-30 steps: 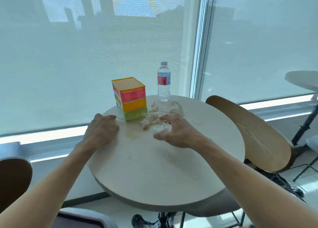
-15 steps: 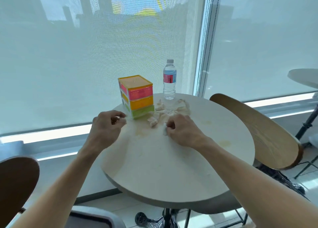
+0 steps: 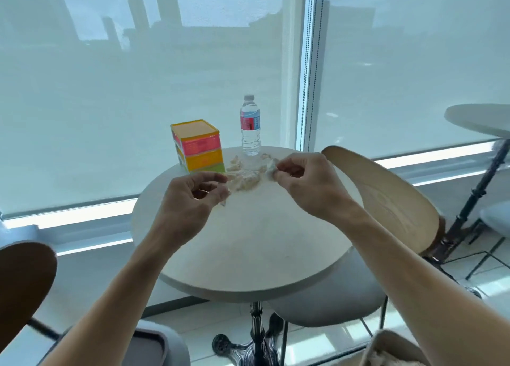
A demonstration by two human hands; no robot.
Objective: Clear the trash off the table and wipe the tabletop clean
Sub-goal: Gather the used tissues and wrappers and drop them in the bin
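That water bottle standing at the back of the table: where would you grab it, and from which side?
Grip the water bottle round its labelled middle, coming from the near right. It stands upright with open table on that side, while the stacked colourful boxes sit to its left and crumpled tissue lies just in front, so a level side reach probably suits best.

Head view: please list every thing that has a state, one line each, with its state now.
Bottle: upright, capped, on the table.
Box stack: upright, lid on.
Tissue pile: crumpled, lying on the table.
Left hand: raised, pinching a tissue scrap.
Right hand: raised, pinching a tissue piece.
Table: stained near the pile.
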